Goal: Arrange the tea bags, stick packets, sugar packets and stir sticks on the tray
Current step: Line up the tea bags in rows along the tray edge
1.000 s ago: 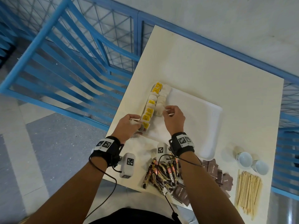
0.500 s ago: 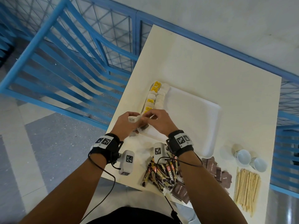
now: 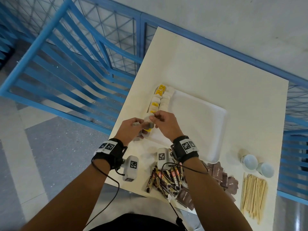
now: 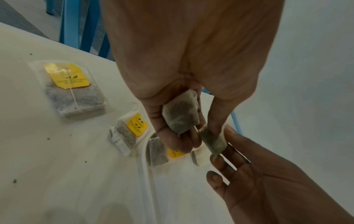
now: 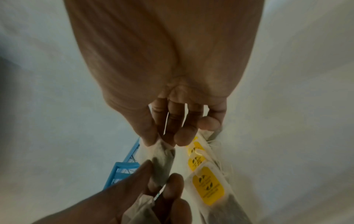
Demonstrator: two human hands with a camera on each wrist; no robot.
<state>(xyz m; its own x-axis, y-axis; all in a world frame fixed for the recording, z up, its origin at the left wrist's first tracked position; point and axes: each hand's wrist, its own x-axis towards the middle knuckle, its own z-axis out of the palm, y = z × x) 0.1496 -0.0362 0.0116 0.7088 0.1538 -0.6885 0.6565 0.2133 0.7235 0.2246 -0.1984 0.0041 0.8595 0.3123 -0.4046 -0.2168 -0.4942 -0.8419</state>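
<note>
Near the front left corner of the white tray (image 3: pixel 200 124) my two hands meet. My left hand (image 3: pixel 141 126) grips one tea bag (image 4: pixel 180 116) in its curled fingers and pinches a second tea bag (image 4: pixel 212 141) at thumb and forefinger. My right hand (image 3: pixel 154 117) pinches the other end of that second tea bag (image 5: pixel 162 153). A row of tea bags (image 3: pixel 158 99) with yellow tags lies along the tray's left side. Two more tea bags (image 4: pixel 72 91) lie on the table beside the tray. Stick packets (image 3: pixel 166 179), brown sugar packets (image 3: pixel 221 177) and wooden stir sticks (image 3: pixel 253 197) lie at the table's front.
Two small white cups (image 3: pixel 250 161) stand right of the tray, behind the stir sticks. A blue metal railing (image 3: pixel 75 64) runs along the table's left and far sides. The table's left edge (image 3: pixel 120 117) is close to my left hand.
My right hand has come back from the row on the tray to my left hand and taken hold of a tea bag there. The left hand rose slightly.
</note>
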